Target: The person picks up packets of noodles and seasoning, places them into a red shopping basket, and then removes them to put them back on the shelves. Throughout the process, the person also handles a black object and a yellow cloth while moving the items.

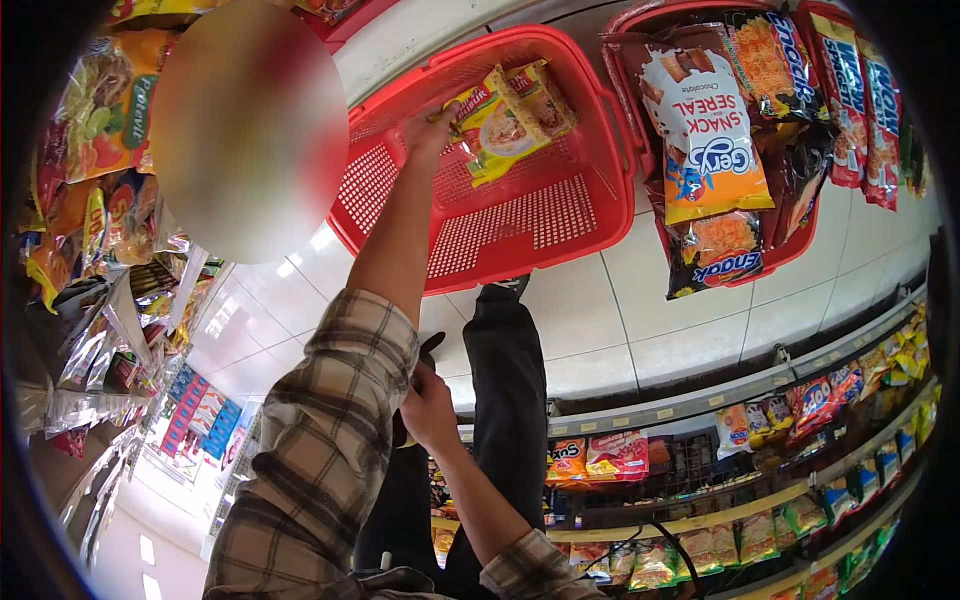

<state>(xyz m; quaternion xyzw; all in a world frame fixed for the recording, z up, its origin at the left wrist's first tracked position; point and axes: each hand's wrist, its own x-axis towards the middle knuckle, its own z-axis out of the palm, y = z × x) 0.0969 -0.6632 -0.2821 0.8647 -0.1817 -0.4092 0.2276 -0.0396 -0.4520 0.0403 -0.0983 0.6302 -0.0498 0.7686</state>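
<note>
— Noodle packets (512, 118), two of them, yellow and red, sit in the upper middle of the frame, lying inside a red basket (560, 215) on the white tiled floor (680, 320).

— Which hand is on them?

— The one reaching up the frame from the plaid sleeve (320, 450). That reads as the left hand (432, 128), since its arm enters from the lower left. Its fingers are closed on the left edge of the packets, pinching the wrapper at the basket's upper left wall.

— And the other hand?

— The right hand (428, 405) is in the lower middle, curled into a loose fist against a dark trouser leg (505, 400). Something dark shows at its top, but I cannot tell whether the fingers actually clamp anything.

— What lies around the basket?

— Just to its right, in the upper right of the frame, a second red basket (640, 25) is piled with snack bags; a white and orange cereal snack bag (705, 125) lies on top, with darker packets below it. Along the lower right run shop shelves (760, 470) stocked with colourful packets. Down the left edge hang more packets in clear and yellow wrappers (100, 210). A black shoe (508, 288) touches the first basket's lower rim.
</note>
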